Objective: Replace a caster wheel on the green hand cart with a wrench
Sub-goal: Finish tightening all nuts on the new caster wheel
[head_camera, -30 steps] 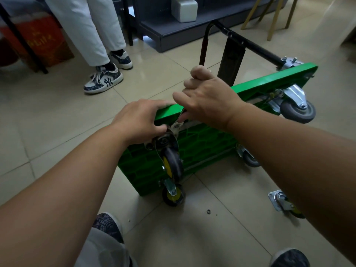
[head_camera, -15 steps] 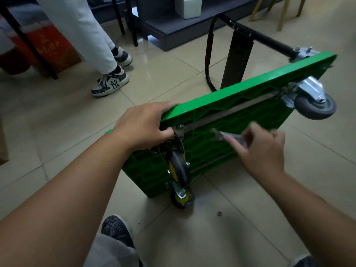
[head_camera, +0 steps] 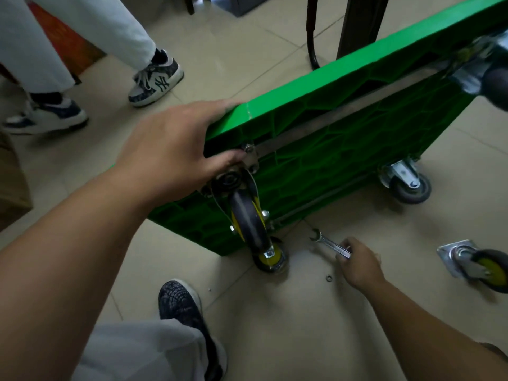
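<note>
The green hand cart (head_camera: 343, 149) stands tipped on its long edge, underside toward me. My left hand (head_camera: 176, 149) grips its upper near corner, thumb by the caster plate. A yellow-hubbed caster wheel (head_camera: 248, 218) hangs from that corner, with another (head_camera: 270, 257) below it at floor level. My right hand (head_camera: 357, 264) holds a silver wrench (head_camera: 328, 243) low over the floor, its open jaw pointing up-left toward the cart. A loose caster with a yellow hub (head_camera: 478, 264) lies on the tiles at right. A small nut (head_camera: 328, 277) lies near my right hand.
Grey casters sit at the cart's far end, one low (head_camera: 409, 182), one high (head_camera: 492, 78). The black folded handle (head_camera: 357, 26) stands behind the cart. A person in white trousers and sneakers (head_camera: 155, 79) stands at left. My own shoe (head_camera: 181, 306) is beneath.
My right hand left the cart's top edge, took the wrench down past the underside and now holds it near the floor. My left hand kept its grip on the corner.
</note>
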